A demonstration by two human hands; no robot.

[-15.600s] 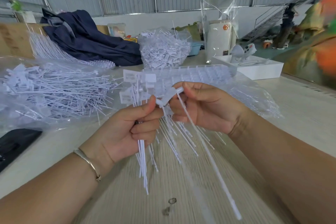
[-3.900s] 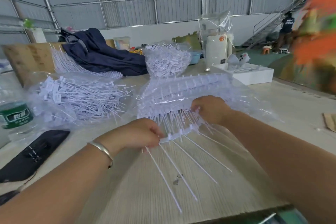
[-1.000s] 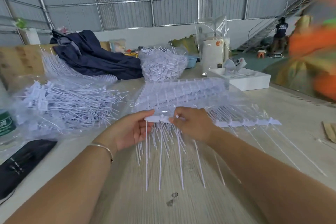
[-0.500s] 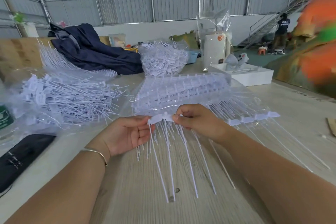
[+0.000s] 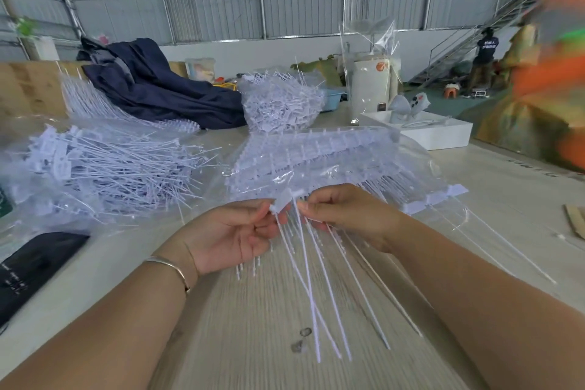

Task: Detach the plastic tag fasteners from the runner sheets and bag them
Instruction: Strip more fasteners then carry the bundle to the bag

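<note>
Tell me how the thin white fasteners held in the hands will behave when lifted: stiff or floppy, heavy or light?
The fasteners are probably springy rather than limp: their long tails fan out nearly straight below the hands. They look very light, since the left hand and right hand carry them by fingertip pinches. The loose tails seem apt to tangle.

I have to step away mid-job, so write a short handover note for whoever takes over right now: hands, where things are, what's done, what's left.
Left hand: pinches the tab end of a strip of fasteners above the table.
Right hand: pinches the same strip at its other end; the tails hang toward the table.
Things: stack of runner sheets in clear plastic just behind the hands; one more strip lies to the right.
Done: loose fasteners fill the open bag at left; another full bag stands farther back.
Left: pull this strip apart, bag it, then work through the stack.
</note>
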